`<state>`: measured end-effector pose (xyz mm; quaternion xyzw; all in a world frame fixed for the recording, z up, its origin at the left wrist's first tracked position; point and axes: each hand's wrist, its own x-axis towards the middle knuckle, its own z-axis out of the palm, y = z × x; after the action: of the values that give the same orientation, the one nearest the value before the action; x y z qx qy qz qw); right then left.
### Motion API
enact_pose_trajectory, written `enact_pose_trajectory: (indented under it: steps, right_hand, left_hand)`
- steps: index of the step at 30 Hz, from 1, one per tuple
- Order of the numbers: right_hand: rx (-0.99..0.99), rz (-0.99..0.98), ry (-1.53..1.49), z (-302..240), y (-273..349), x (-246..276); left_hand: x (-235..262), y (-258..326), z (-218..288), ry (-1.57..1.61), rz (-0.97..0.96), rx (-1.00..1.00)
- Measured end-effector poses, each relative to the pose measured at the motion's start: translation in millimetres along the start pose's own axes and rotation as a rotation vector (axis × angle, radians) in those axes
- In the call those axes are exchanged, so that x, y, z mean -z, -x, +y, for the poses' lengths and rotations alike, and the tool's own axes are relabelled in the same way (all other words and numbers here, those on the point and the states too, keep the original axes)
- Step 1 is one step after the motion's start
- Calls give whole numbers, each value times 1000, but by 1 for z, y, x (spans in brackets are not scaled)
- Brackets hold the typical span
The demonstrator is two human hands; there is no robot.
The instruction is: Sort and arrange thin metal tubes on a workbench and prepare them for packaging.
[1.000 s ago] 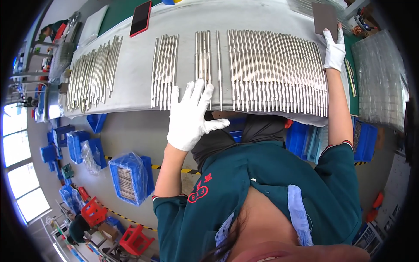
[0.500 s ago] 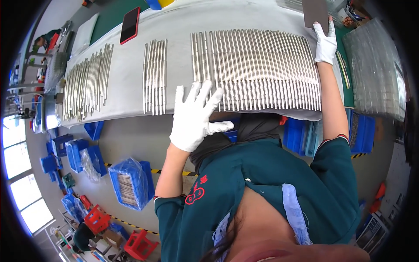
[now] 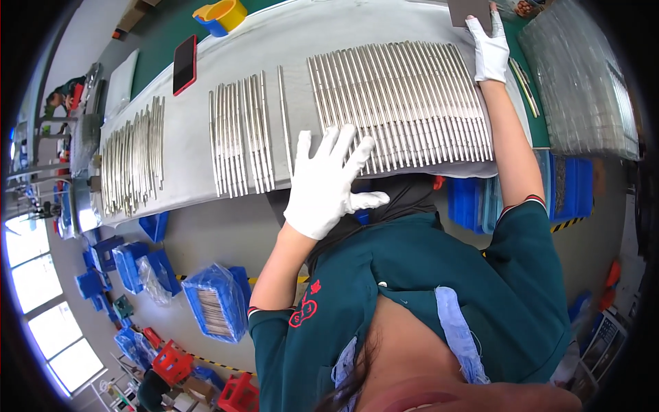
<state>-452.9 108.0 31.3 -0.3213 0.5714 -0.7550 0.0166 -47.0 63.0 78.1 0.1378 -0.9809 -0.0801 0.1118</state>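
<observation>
A long row of slender silvery metal rods [image 3: 405, 103] lies side by side on the cloth-covered table. My left hand [image 3: 326, 189], in a white glove, is open with spread fingers at the row's near left end; whether it touches the rods I cannot tell. Just left of its fingers a single rod [image 3: 284, 117] lies apart. Further left is a smaller group of rods [image 3: 226, 137]. My right hand [image 3: 491, 55], gloved too but with bare fingertip showing, grips a flat grey-brown plate [image 3: 469, 12] beyond the row's far right corner.
Uneven rods [image 3: 134, 165] lie at the table's left end. A red-edged phone [image 3: 185, 65] and a yellow and blue tape-like ring [image 3: 223, 15] are at the back. Clear plastic packaging [image 3: 576, 82] stands right. Blue bins [image 3: 216, 302] sit on the floor.
Several rods from the row's left end now lie further left, by the smaller group, with one rod alone between. The whole view has shifted slightly. My right hand keeps holding the plate.
</observation>
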Motion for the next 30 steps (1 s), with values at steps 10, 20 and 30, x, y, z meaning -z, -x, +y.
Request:
enact_pose_trajectory:
  steps: [10,20,30]
  right_hand:
    - [-150,169,-189,9,-10,21]
    - [-186,176,-270,10,-14,26]
    - [-198,155,-293,10,-14,26]
  left_hand:
    - [9,17,-11,-65,-54,80]
    - [12,29,-14,-101,-6,148]
    - [-8,0,3,-9,-5,-1]
